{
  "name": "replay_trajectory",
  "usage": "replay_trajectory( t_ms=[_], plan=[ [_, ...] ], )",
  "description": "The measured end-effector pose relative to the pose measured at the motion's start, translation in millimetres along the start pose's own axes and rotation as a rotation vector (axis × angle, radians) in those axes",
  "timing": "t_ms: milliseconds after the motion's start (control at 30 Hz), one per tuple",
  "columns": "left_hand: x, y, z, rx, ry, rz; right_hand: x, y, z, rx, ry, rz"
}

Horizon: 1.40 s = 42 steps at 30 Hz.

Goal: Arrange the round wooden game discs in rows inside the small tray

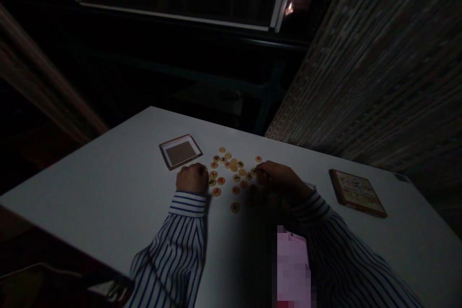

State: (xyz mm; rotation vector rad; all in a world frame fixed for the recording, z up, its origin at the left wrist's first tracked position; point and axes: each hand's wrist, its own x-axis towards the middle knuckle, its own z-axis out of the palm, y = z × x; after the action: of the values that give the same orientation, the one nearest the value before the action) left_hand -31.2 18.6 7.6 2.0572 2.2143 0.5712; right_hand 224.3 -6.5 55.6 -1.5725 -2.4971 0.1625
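Round wooden pieces [235, 190] with red or dark characters lie spread over the middle of the white table. At the left edge of this group rests my left hand [192, 178], its fingers curled; what they hold, if anything, is hidden. My right hand [276, 175] is at the group's right side, fingers bent together near a piece at the fingertips; shadow hides whether it grips one. Some pieces show a blank face, such as the one [222, 150] at the back.
An open shallow box [163, 154] lies behind my left hand. A flat box with a printed top [359, 192] is at the right. A pixelated pink phone-like object [293, 269] is near the front. String curtains hang on both sides beyond the white table [108, 178].
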Motion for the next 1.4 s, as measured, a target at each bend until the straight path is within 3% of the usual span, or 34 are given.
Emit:
replay_trajectory(
  t_ms=[167, 267, 500, 767, 1133, 1400],
  plan=[
    [1, 1, -2.0, -0.004, -0.025, -0.014, 10, -1, 0, -0.043, -0.04, -0.005],
    [0, 2, -3.9, -0.026, 0.024, 0.024, 25, -6, -5, -0.064, -0.047, -0.01],
    [2, 0, 2.2, -0.108, 0.186, 0.065, 93, -25, -2, -0.136, -0.127, 0.007],
    [3, 1, 7.2, -0.181, 0.183, 0.067, 152, -37, 24, -0.188, -0.185, 0.015],
    [4, 4, 5.7, -0.176, 0.145, 0.027, 172, -40, 37, -0.127, -0.232, 0.046],
    [4, 4, 3.1, -0.17, 0.136, 0.029, 167, -22, 33, 0.195, -0.164, -0.022]
  ],
)
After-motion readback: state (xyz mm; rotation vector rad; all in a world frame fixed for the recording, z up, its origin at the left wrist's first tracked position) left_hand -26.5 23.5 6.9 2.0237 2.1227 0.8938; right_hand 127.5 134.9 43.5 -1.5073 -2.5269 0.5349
